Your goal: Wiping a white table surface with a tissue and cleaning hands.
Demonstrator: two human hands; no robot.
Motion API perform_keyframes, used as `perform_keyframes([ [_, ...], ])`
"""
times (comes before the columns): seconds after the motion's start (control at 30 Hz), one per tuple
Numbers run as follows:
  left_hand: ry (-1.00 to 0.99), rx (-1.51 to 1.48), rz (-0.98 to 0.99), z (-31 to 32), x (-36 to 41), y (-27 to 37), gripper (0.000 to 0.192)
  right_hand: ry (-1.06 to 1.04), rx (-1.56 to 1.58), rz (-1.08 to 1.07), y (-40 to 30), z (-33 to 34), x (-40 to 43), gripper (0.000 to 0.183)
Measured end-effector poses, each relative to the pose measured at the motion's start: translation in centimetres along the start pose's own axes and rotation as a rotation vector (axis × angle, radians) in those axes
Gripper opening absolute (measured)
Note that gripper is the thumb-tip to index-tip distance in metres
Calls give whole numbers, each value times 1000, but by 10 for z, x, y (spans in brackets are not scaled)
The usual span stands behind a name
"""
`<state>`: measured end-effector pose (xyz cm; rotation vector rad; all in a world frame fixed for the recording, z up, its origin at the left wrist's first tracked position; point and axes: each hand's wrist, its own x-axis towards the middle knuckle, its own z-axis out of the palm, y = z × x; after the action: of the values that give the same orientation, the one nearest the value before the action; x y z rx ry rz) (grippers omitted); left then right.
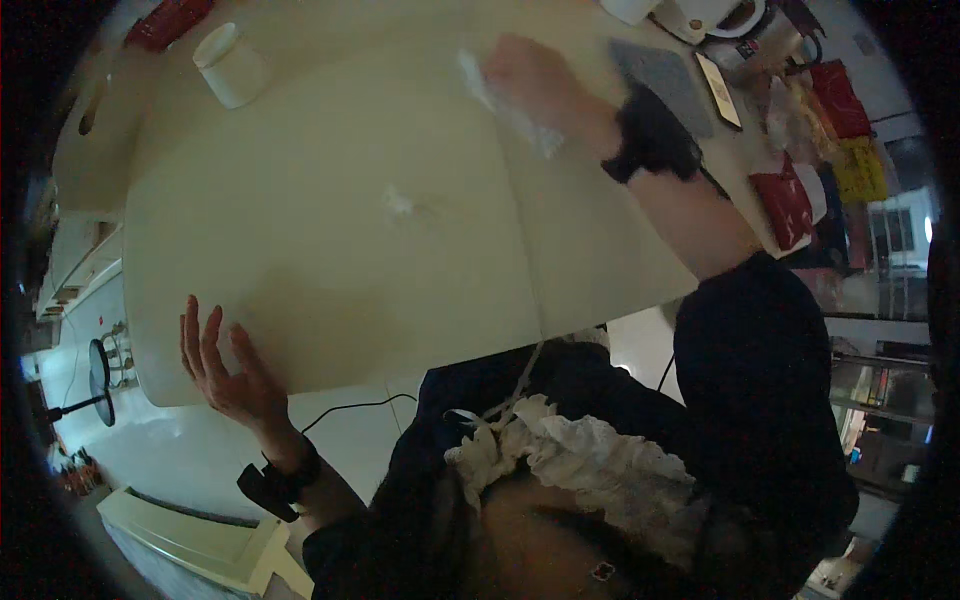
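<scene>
My right hand [532,79], blurred by motion, is at the far right part of the pale tabletop [337,247], with a thin white tissue or cloth [546,138] gripped under its palm and fingers. The tissue lies flat against the surface. My left hand [244,386] is held over the near left edge of the table, its fingers spread and nothing in it. Between the two hands a small white crumpled scrap [397,200] rests on the table. A dark band wraps each wrist.
A white cup or jar [229,71] stands at the far left. On the right are a grey mat [660,82], a phone [718,91], a metal kettle [761,46] and red packets [784,202]. A pale chair [195,536] is at lower left. A seam [517,202] crosses the tabletop.
</scene>
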<state>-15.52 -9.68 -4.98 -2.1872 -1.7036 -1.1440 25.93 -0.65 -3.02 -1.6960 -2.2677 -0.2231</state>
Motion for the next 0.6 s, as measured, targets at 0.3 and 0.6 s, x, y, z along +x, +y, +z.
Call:
perform_keyframes([
  [0.3,16,-61,65,0,2,3,19,-110,258,-59,-62,-50,-91,12],
  [0.6,9,19,65,2,1,0,17,112,170,-124,-69,-64,-119,11],
])
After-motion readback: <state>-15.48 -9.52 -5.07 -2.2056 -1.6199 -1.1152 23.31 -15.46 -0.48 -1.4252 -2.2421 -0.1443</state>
